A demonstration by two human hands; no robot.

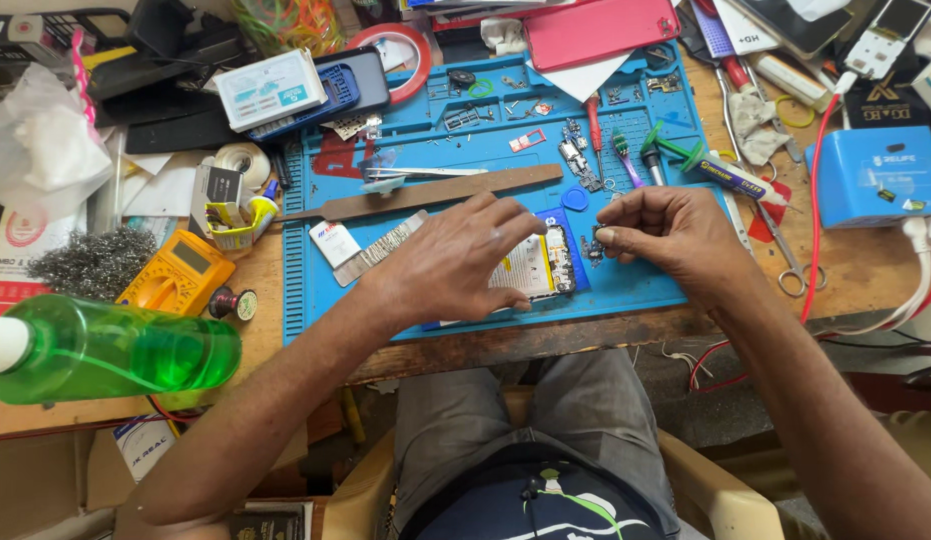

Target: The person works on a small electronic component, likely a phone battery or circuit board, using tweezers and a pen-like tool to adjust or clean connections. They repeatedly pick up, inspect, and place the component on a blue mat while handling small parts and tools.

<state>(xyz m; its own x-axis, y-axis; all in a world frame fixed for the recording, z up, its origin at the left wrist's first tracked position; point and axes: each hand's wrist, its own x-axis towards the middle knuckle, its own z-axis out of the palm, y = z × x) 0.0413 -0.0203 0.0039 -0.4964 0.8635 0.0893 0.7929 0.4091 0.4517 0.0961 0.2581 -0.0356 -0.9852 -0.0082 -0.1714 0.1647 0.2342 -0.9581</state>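
An opened phone (541, 262) with a pale battery and exposed circuit board lies on a blue repair mat (625, 290). My left hand (455, 262) rests palm-down over the phone's left part, fingers spread and pressing on it. My right hand (670, 238) hovers just right of the phone, its thumb and fingers pinched on a small dark component (595, 246) beside the phone's edge. A blue plastic pick (575, 199) lies just behind the phone.
Tweezers (425, 172), a long flat brown file (435, 193), screwdrivers (625, 155) and small parts lie at the mat's back. A green spray bottle (115, 350), yellow multimeter (180, 275) and steel wool (80, 262) sit left. A blue box (870, 175), cables and scissors (785, 250) are right.
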